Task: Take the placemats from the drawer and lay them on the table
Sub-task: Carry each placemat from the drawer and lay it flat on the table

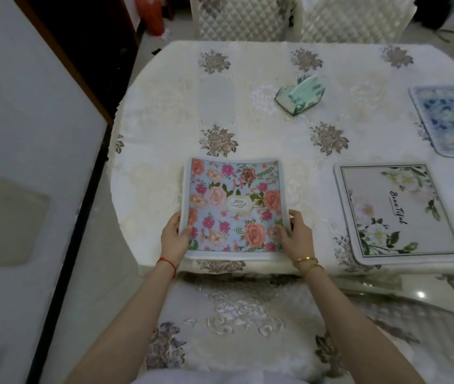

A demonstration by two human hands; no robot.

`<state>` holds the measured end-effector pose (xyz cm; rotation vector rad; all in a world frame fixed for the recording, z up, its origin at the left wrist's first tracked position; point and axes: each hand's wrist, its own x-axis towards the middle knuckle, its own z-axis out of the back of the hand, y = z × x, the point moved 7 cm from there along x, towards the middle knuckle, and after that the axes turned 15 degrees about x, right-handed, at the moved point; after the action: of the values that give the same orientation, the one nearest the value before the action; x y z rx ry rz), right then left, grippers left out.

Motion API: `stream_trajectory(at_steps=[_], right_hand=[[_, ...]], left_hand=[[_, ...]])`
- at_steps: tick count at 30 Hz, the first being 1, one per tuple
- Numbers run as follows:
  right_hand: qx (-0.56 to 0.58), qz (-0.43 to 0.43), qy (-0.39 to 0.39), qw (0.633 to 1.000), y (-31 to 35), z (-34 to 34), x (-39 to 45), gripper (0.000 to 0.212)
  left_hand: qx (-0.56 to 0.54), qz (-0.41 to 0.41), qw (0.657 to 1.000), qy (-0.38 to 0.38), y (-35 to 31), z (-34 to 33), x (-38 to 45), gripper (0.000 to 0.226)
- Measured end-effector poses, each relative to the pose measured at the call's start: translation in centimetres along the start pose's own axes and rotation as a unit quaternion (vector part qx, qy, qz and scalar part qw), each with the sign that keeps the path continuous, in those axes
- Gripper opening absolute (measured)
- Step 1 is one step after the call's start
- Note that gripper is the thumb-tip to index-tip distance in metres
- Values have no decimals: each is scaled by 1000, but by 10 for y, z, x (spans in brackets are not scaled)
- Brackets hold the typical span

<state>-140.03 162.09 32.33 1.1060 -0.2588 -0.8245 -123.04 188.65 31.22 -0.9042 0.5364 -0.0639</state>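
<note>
We see the left hand and right hand pinching the pink floral placemat by its near corners, mat extending away over the table.

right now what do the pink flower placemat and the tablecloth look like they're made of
Pink flower placemat: seems a thin, flexible printed sheet with a matte face and pale border; its far edge curls up as both hands hold it. Tablecloth: looks like woven cream fabric with raised embroidered flowers and a slight sheen.
</note>
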Motion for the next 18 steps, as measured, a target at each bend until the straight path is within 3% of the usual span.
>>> stream_trajectory(at_steps=[11, 15, 18], right_hand=[[-2, -1, 5, 1000, -19, -4, 1, 35], [-113, 22, -11, 993, -21, 2, 6, 46], [-183, 102, -31, 977, -1, 2, 13, 46]], left_hand=[[63, -31, 997, -40, 5, 0, 9, 43], [85, -40, 992, -83, -2, 5, 8, 44], [202, -96, 969, -103, -10, 8, 16, 48]])
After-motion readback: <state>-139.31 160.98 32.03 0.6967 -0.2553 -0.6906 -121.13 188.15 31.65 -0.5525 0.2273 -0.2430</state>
